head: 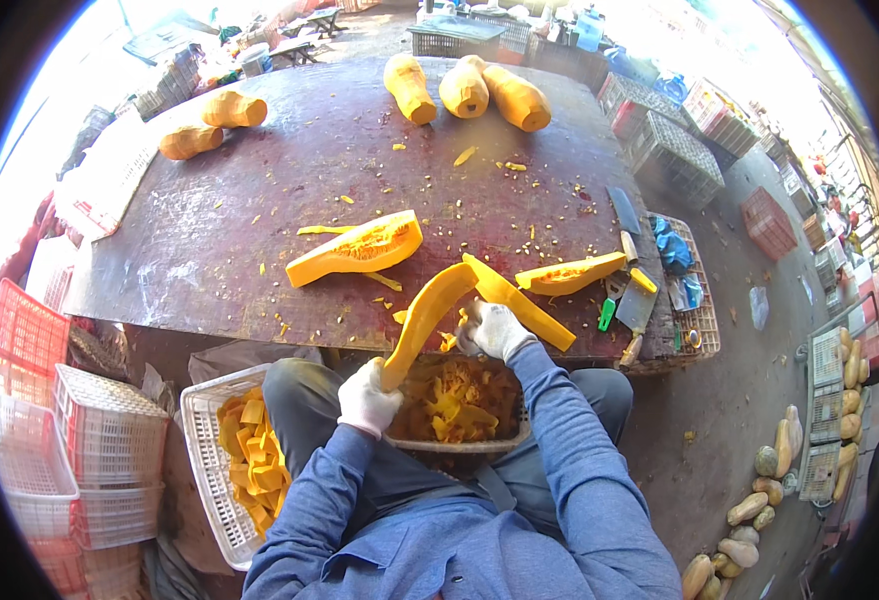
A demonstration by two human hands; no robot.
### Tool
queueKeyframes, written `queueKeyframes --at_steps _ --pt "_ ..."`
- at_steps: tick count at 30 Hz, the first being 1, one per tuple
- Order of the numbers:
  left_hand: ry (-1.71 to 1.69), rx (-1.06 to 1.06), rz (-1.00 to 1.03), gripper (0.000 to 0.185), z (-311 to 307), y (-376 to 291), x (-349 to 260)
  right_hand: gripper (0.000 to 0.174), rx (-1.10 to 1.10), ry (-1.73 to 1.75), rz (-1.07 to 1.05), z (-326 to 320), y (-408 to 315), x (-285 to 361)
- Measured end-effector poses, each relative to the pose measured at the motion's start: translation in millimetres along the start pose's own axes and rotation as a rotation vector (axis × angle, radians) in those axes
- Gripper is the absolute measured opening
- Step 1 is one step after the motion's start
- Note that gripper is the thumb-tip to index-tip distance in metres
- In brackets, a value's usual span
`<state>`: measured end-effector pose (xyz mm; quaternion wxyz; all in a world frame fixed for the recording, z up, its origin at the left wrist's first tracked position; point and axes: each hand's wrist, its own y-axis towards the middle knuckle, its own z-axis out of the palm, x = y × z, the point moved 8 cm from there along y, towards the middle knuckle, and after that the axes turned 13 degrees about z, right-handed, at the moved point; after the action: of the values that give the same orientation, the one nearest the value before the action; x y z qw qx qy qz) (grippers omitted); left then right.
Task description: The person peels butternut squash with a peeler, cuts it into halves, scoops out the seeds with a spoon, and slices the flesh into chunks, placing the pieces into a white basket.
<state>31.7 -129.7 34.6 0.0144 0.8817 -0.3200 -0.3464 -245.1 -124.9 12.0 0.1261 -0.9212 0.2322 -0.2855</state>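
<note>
My left hand (369, 399), in a white glove, grips the lower end of a long peeled pumpkin piece (433, 311) that tilts up over the table's near edge. Beside its hollow, my right hand (493, 330), also gloved, has its fingers curled, with orange bits at the fingertips; whether it holds a tool is hidden. Another pumpkin slice (533, 307) lies just behind the right hand. A pumpkin half with its seed cavity showing (357, 251) lies to the left, and a seeded wedge (570, 275) to the right. Between my knees a tub of pumpkin scraps (458, 405) stands below.
Two cleavers (623, 210) (638, 304) and a green-handled peeler (610, 306) lie at the right of the wooden table (259, 195). Several peeled pumpkins (409, 88) stand at the back. A white basket (210, 465) holds cut chunks at my left; stacked crates (109, 427) stand beyond.
</note>
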Motion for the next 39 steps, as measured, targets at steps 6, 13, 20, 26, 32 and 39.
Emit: queueKeyframes --at_steps 6,13,20,26,32,39 --pt "-0.052 -0.032 -0.044 0.055 2.8 -4.8 16.8 0.055 0.014 0.306 -0.07 -3.4 -25.8 -4.8" --pt "-0.077 -0.03 -0.016 0.054 2.8 1.4 3.1 0.067 -0.117 0.413 0.067 14.6 3.2 -24.9" --pt "-0.02 -0.084 0.053 0.048 -2.9 -3.0 3.8 0.044 -0.156 0.387 -0.048 -8.8 -2.7 5.2" --pt "-0.076 -0.031 0.008 0.041 3.0 0.2 3.2 0.036 -0.154 0.527 -0.039 8.7 -14.6 -20.2" --pt "-0.338 -0.021 -0.129 0.046 11.3 6.7 2.5 0.049 0.008 0.265 -0.063 40.1 -11.6 -24.0" --pt "-1.046 -0.323 -0.338 0.038 3.0 9.1 45.2 0.03 0.166 0.163 -0.109 26.1 -33.9 0.4"
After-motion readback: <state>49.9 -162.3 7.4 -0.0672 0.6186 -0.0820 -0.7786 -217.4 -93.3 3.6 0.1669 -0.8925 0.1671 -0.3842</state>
